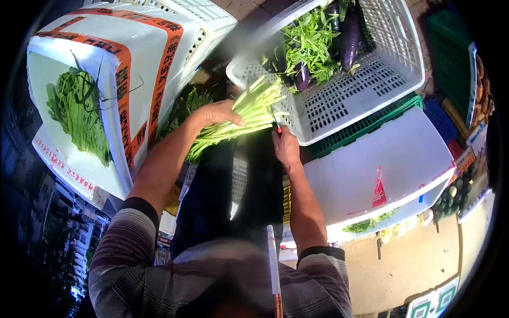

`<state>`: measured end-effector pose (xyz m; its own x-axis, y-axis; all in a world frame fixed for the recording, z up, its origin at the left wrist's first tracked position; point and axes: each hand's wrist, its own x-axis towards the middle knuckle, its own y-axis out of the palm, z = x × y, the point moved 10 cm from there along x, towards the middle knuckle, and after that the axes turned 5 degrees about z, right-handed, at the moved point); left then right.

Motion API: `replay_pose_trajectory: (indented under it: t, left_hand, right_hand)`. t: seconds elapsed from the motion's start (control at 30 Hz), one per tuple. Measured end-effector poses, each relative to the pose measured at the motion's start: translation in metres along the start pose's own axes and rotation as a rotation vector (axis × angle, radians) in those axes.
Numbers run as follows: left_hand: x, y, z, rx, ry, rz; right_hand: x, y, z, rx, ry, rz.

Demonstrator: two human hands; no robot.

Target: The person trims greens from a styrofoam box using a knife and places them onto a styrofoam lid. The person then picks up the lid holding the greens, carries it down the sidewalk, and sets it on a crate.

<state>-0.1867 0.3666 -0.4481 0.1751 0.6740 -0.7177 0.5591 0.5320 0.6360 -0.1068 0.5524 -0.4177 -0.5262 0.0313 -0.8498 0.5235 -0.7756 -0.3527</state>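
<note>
Wrapped round a bunch of long pale-green stems (260, 106) is my left hand (220, 112); the leafy ends hang toward the lower left. My right hand (286, 146) grips a small knife with a red handle (279, 129), its blade against the cut side of the stems. Just beyond the stem ends stands a white perforated basket (371, 79), holding leafy greens (310, 45) and purple eggplants (350, 42).
On the left, a white foam box with orange tape (151, 32) stands beside a bundle of greens (79, 111). A white foam box (371, 164) lies at the right by a green crate (366, 124). A white stick (273, 259) rises near my chest.
</note>
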Motion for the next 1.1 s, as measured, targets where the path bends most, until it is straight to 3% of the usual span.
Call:
replay_pose_trajectory:
  t: [0.17, 0.3, 0.5, 0.57, 0.63, 0.77, 0.93, 1.1]
  left_hand:
    - [0.008, -0.017, 0.023, 0.02, -0.02, -0.086]
    - [0.002, -0.004, -0.001, -0.032, 0.095, -0.079]
    - [-0.002, 0.004, -0.01, 0.029, 0.098, -0.099]
    - [0.005, -0.008, 0.004, 0.192, 0.038, -0.145]
    - [0.001, 0.002, -0.004, 0.047, 0.051, -0.088]
    - [0.002, -0.001, -0.007, 0.053, 0.109, -0.116]
    - [0.002, 0.0, -0.003, 0.097, 0.018, -0.127]
    - [0.0, 0.001, -0.008, 0.108, 0.052, -0.129]
  right_hand:
    - [-0.002, 0.019, -0.018, 0.062, 0.04, -0.03]
    - [0.001, 0.025, -0.016, 0.085, 0.033, -0.088]
    - [-0.01, 0.023, -0.009, 0.045, 0.029, -0.125]
    - [-0.004, 0.024, -0.007, 0.011, 0.027, -0.099]
    - [-0.007, 0.026, -0.009, -0.026, 0.046, -0.081]
    - [0.001, 0.021, -0.007, -0.076, 0.073, -0.08]
    - [0.001, 0.029, -0.023, -0.099, 0.159, -0.022]
    - [-0.012, 0.037, -0.047, -0.082, 0.138, -0.157]
